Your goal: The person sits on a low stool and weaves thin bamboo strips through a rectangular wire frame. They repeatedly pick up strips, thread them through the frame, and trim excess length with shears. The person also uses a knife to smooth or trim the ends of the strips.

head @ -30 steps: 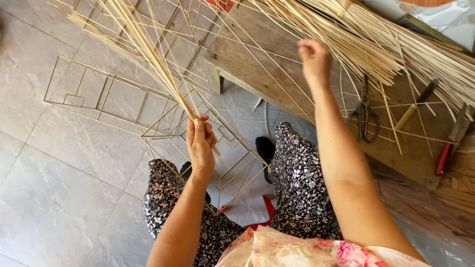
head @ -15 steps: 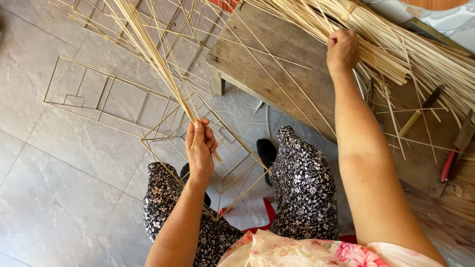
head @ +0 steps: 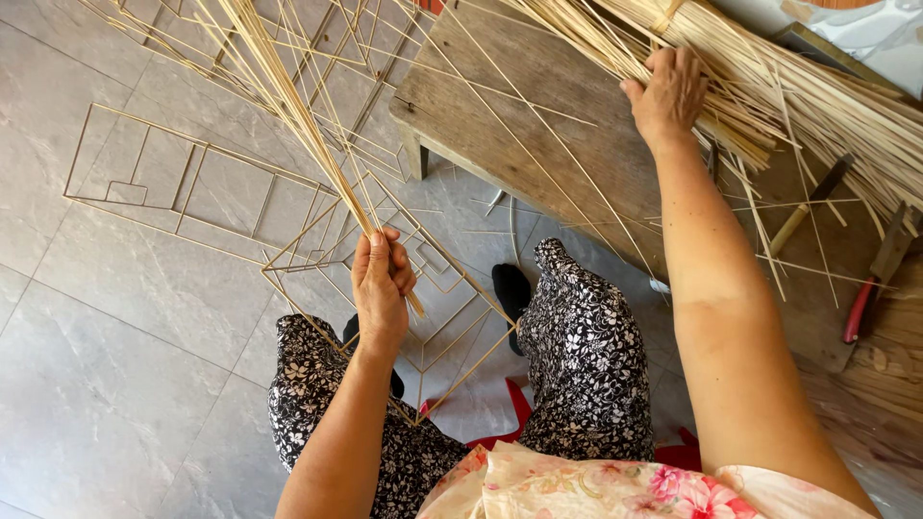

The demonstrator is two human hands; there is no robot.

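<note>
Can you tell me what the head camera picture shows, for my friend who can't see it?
A person's left hand grips a bunch of thin bamboo sticks, while the right hand reaches into a big stick pile on a wooden bench. Stick frames lie on the tiled floor.

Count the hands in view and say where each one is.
2. The left hand grips a bunch of thin sticks above the floor; the right hand rests on the stick pile on the wooden bench.

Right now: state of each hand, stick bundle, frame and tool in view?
left hand: closed round a fanned bunch of sticks
right hand: resting on the stick pile
stick frames: flat on the floor
wooden bench: upright, strewn with sticks
red-handled tool: lying unused
</note>
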